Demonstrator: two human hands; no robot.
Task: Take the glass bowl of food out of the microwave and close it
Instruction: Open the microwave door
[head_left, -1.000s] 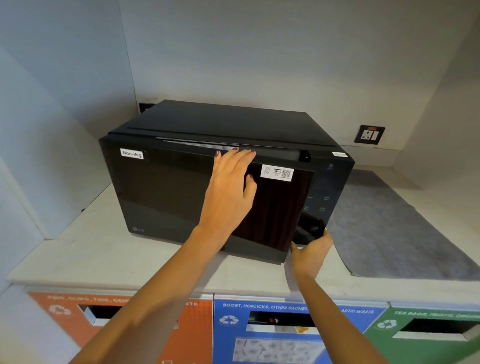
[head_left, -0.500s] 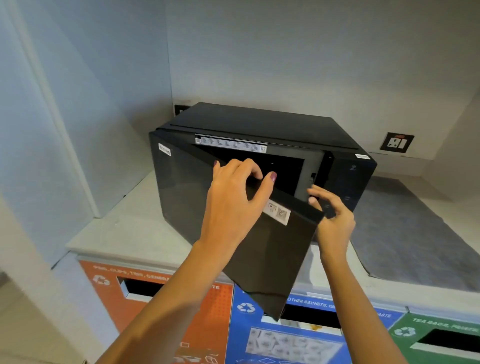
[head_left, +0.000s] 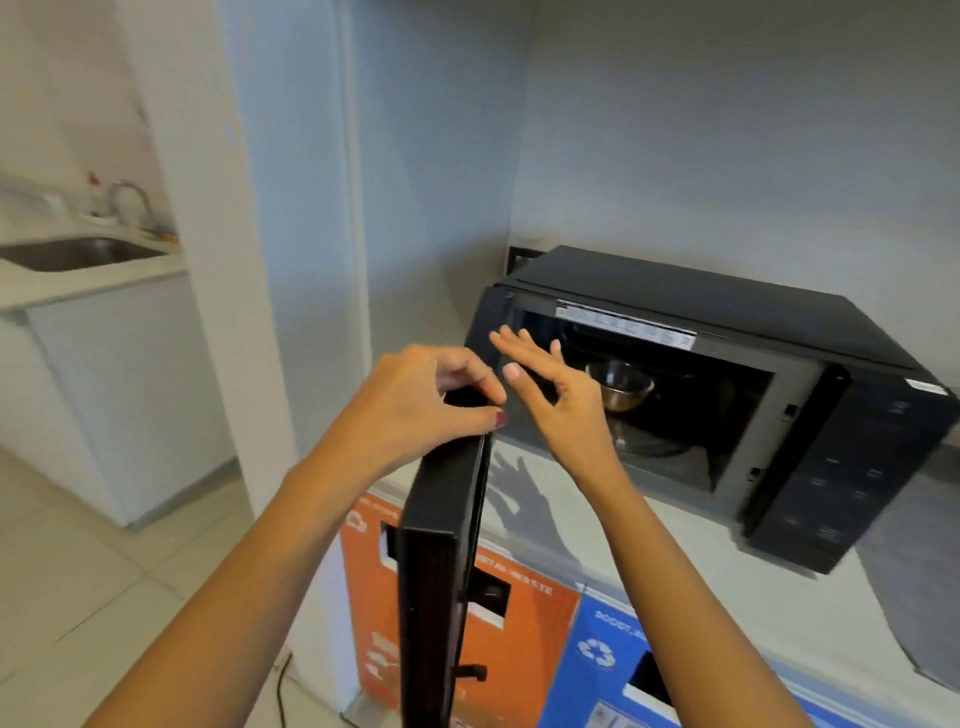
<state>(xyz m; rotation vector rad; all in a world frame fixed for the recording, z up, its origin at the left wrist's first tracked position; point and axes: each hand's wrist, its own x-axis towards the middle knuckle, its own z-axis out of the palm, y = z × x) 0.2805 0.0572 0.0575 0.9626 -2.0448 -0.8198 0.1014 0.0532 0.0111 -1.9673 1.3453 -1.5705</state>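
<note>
The black microwave (head_left: 727, 301) sits on a pale counter with its door (head_left: 441, 545) swung wide open toward me, seen edge-on. Inside the cavity a glass bowl (head_left: 626, 389) with food rests on the turntable. My left hand (head_left: 415, 410) grips the top edge of the door. Beside it, in front of the cavity's left side, my right hand (head_left: 550, 400) hovers with fingers spread and holds nothing. It is short of the bowl.
Below the counter (head_left: 649, 540) are an orange bin front (head_left: 519, 623) and a blue bin front (head_left: 608, 660) with slots. A grey mat (head_left: 914, 597) lies on the counter right of the microwave. A sink (head_left: 78, 254) and tap are far left, beyond a white pillar.
The door has swung from half open to fully open with my left hand on it. My right hand left the door's edge and moved toward the cavity. The view shifted left.
</note>
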